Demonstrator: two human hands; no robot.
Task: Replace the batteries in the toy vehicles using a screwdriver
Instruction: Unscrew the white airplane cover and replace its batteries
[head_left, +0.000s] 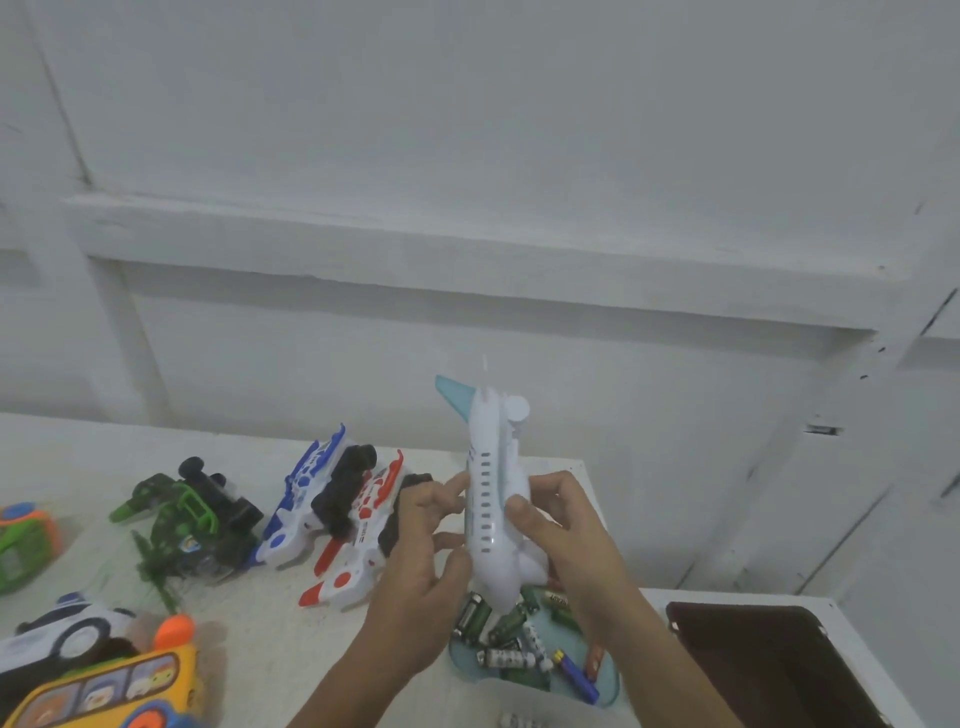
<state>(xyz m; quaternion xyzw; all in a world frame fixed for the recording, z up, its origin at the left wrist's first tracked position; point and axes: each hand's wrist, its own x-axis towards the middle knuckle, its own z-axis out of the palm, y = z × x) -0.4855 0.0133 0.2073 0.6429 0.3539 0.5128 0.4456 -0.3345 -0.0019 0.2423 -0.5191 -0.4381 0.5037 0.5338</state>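
Held the plane up off the table, nose down and tail up, right over the tray of batteries. Most likely held that way to turn it round and look for the battery door, with the batteries close below for an easy swap.

Gripped from both sides. Left hand closed on the left side, fingers curled against the body and thumb lower down near the nose. Right hand closed on the right side, thumb pressed flat by the row of windows, fingers wrapped round the far side. Both tight on the plane, neither hanging loose.

Saw no screwdriver anywhere, so probably not at the screw yet. Could not tell where the battery door was, or whether open or shut.

Left lying to the left on the table: red toy, blue toy, green toy, and bus at the near left. Likely lined up there to wait for a turn.
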